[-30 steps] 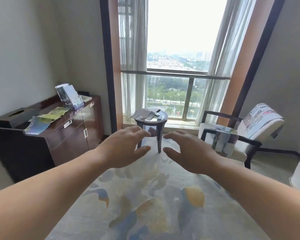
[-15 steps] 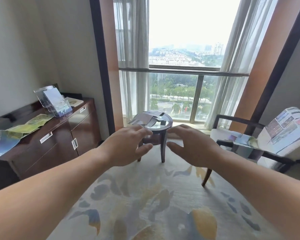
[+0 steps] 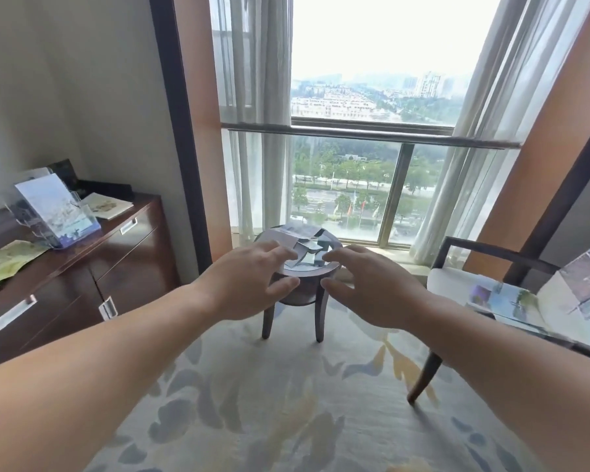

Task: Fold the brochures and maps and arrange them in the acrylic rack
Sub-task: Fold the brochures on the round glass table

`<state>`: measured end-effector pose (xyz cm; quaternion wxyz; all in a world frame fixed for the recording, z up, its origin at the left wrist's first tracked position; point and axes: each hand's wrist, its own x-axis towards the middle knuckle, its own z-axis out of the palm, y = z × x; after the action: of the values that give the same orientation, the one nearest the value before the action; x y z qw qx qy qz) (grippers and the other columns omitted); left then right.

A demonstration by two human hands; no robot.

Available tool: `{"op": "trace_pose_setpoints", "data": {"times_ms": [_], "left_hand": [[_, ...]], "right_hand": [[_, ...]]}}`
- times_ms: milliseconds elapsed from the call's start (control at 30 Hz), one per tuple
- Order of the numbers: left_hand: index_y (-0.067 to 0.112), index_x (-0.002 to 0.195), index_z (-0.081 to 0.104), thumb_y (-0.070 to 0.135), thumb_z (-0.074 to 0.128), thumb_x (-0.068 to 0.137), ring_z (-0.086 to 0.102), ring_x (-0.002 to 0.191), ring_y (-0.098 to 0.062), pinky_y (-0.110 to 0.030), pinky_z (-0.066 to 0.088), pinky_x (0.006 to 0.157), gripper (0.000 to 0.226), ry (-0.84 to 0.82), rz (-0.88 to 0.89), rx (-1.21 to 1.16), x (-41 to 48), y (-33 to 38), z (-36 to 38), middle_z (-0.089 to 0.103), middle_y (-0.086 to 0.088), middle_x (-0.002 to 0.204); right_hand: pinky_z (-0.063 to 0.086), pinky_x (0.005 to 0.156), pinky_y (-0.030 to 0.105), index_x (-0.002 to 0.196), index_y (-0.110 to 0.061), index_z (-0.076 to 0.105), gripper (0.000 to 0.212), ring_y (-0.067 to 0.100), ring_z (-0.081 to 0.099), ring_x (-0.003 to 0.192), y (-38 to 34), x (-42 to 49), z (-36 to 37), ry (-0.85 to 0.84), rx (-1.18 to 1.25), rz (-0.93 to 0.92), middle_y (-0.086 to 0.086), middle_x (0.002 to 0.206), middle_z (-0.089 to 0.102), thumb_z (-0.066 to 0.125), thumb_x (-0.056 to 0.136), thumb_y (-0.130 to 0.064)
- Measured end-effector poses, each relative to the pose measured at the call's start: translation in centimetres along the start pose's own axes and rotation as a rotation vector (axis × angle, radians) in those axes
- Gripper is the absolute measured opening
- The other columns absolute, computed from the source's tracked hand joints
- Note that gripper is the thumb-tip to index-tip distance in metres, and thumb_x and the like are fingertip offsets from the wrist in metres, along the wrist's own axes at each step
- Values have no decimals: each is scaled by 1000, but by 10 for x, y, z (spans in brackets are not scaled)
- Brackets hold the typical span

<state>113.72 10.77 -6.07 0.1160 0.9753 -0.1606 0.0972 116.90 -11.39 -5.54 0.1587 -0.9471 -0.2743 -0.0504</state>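
Our left hand [image 3: 249, 284] and right hand [image 3: 372, 287] hover loosely spread, holding nothing, half-hiding blurry papers [image 3: 304, 243] on the table [image 3: 309, 271] beyond.

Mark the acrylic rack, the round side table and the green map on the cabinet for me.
acrylic rack [image 3: 88, 222]: head view, clear front pocket wall.
round side table [image 3: 308, 272]: head view, front wooden rim.
green map [image 3: 9, 262]: head view, middle of the unfolded sheet.

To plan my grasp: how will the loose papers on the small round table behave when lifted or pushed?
The papers look thin and lie overlapped loosely, so probably light, floppy, apt to slide apart. The round table has a glossy-looking top, so pushed sheets may slip off.
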Motion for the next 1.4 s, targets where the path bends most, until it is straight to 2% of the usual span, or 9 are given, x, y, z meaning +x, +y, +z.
{"op": "trace_pose_setpoints", "data": {"times_ms": [233,367,500,633,800,967,1200,1400], "left_hand": [[31,141,43,56,42,95,46,129,-12,-33,42,103,53,-24,22,-21,113,-86,9,44,10,144],[31,143,41,57,41,96,42,132,-12,-35,41,104,54,-78,20,-28,165,-119,21,40,10,148],[31,143,40,57,40,95,40,135,-13,-36,38,106,55,-100,4,-40,220,-148,43,39,10,150],[32,143,41,56,40,96,40,134,-12,-34,37,106,53,-112,-10,-26,282,-171,69,40,11,149],[34,141,41,59,39,95,44,132,-14,-38,39,107,53,-139,-73,-25,363,-194,89,43,11,147],[32,142,41,60,37,94,44,131,-12,-36,40,106,56,-139,-124,-45,423,-216,107,44,11,145],[32,144,38,58,38,95,43,132,-14,-39,39,106,55,-219,-155,-54,487,-266,140,42,9,147],[31,143,40,59,39,95,43,131,-13,-34,37,105,56,-259,-117,-70,545,-322,165,43,9,145]], "right_hand": [[45,94,36,139,-34,45,50,17,51,123,35,123,7,16,5,73,-9,145,45,49,93,-52],[45,96,37,140,-35,44,51,16,50,123,57,179,21,-28,5,76,-10,144,45,49,92,-53],[44,87,33,139,-36,44,51,12,52,114,92,236,38,-47,23,87,-12,142,46,49,92,-54],[41,90,32,140,-34,44,52,13,49,122,134,295,51,-53,28,43,-11,144,45,49,92,-53],[38,82,27,139,-32,45,51,12,53,117,191,371,54,-82,36,8,-12,142,47,49,92,-54],[44,90,32,137,-33,47,49,14,53,120,235,437,58,-103,54,-1,-11,142,47,49,92,-54],[41,84,28,139,-33,46,52,14,53,120,272,511,92,-170,65,-10,-11,143,47,49,92,-55],[47,97,36,140,-33,44,52,13,52,122,288,575,118,-225,53,34,-12,142,47,48,93,-54]]}}
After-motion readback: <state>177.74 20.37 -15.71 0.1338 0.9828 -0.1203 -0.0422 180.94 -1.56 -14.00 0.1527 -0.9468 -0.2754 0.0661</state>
